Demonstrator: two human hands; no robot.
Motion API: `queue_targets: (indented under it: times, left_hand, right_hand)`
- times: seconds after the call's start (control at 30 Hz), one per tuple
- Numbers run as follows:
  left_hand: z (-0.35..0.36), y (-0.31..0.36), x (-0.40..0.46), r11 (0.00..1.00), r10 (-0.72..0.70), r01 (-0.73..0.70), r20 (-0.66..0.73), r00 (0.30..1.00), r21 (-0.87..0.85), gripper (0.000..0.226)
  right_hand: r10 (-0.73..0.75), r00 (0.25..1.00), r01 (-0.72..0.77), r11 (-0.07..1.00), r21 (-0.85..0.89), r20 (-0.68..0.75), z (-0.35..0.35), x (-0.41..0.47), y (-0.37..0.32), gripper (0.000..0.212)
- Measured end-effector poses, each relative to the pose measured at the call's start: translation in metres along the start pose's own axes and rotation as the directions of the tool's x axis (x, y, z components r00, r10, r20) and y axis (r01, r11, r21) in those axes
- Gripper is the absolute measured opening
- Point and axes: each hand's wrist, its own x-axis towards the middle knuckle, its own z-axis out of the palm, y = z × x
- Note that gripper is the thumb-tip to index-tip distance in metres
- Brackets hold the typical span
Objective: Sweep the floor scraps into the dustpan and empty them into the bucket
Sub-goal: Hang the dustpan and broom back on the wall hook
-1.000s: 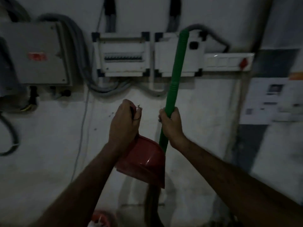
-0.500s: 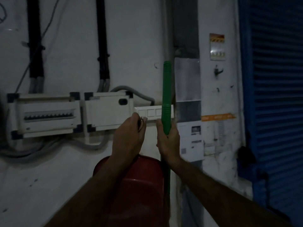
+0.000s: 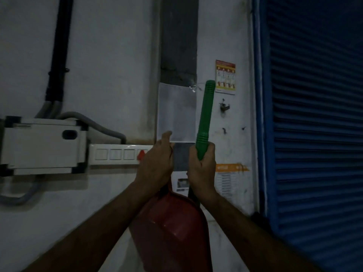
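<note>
White-painted wall fills the view in dim light, with a blue roller shutter at the right edge. Mounted on the wall at left: a white electrical box and, just beside it, a white switch strip. A black conduit runs vertically above the box. A safety poster hangs near the shutter.

Left hand: raised in front of the wall, fingers curled round the handle of the red dustpan. The dustpan hangs below this hand, pan downward, its back face toward the camera. Its interior is not visible; contents cannot be determined.

Right hand: fingers wrapped round the green broom handle. The handle stands nearly upright, tilted slightly right at the top, close beside the dustpan. The broom head is out of view.

Both hands are held side by side, just apart. The bucket and floor are outside the frame.
</note>
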Motion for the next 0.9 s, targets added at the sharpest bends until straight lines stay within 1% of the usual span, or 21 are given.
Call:
queue_targets:
  times: [0.1,0.17,0.23,0.33,0.43,0.47,0.53,0.6,0.67,0.73,0.83,0.9]
  left_hand:
    - [0.045,0.01,0.028,0.999,-0.012,0.012,-0.006,1.0,0.044,0.051]
    - [0.072,0.013,0.049,0.997,0.002,0.0,-0.017,1.0,0.076,0.038]
    - [0.096,0.014,0.068,0.991,0.053,-0.052,-0.011,0.999,0.127,0.027]
    - [0.129,0.008,0.095,0.977,0.1,-0.106,0.04,0.994,0.187,0.022]
    - [0.159,-0.003,0.121,0.978,0.075,-0.092,0.098,0.992,0.188,0.033]
    - [0.17,-0.006,0.129,0.979,0.07,-0.088,0.105,0.992,0.181,0.033]
    - [0.19,-0.014,0.142,0.985,0.07,-0.084,0.091,0.993,0.154,0.025]
    - [0.211,-0.024,0.151,0.988,0.056,-0.064,0.065,0.996,0.137,0.021]
    - [0.23,-0.03,0.158,0.983,0.068,-0.076,0.055,0.996,0.169,0.02]
    - [0.242,-0.029,0.164,0.973,0.098,-0.107,0.055,0.994,0.204,0.02]
    - [0.257,-0.022,0.182,0.945,0.151,-0.17,0.089,0.985,0.279,0.027]
    - [0.27,-0.02,0.199,0.946,0.131,-0.16,0.119,0.984,0.281,0.03]
  right_hand:
    - [-0.01,1.0,0.009,1.0,0.011,0.026,-0.023,0.033,0.021,0.016]
    - [-0.019,0.998,0.018,1.0,0.015,0.061,-0.035,0.054,0.038,0.021]
    - [-0.029,0.996,0.031,0.999,-0.021,0.084,-0.043,0.075,0.058,0.02]
    - [0.008,0.995,-0.001,0.997,-0.074,0.102,-0.05,0.11,0.087,0.015]
    - [0.007,0.994,0.005,0.993,-0.117,0.107,-0.055,0.141,0.11,0.016]
    - [0.005,0.994,0.008,0.993,-0.118,0.105,-0.058,0.149,0.117,0.017]
    - [0.007,0.994,0.006,0.993,-0.122,0.105,-0.062,0.166,0.132,0.02]
    - [0.011,0.995,0.006,0.987,-0.161,0.103,-0.067,0.184,0.148,0.022]
    - [0.028,0.995,-0.01,0.982,-0.189,0.097,-0.073,0.202,0.162,0.023]
    - [0.042,0.993,-0.024,0.986,-0.162,0.109,-0.08,0.219,0.172,0.021]
    - [0.051,0.992,-0.039,0.993,-0.109,0.117,-0.088,0.245,0.181,0.033]
    - [0.032,0.992,-0.016,0.991,-0.129,0.126,-0.088,0.265,0.193,0.031]
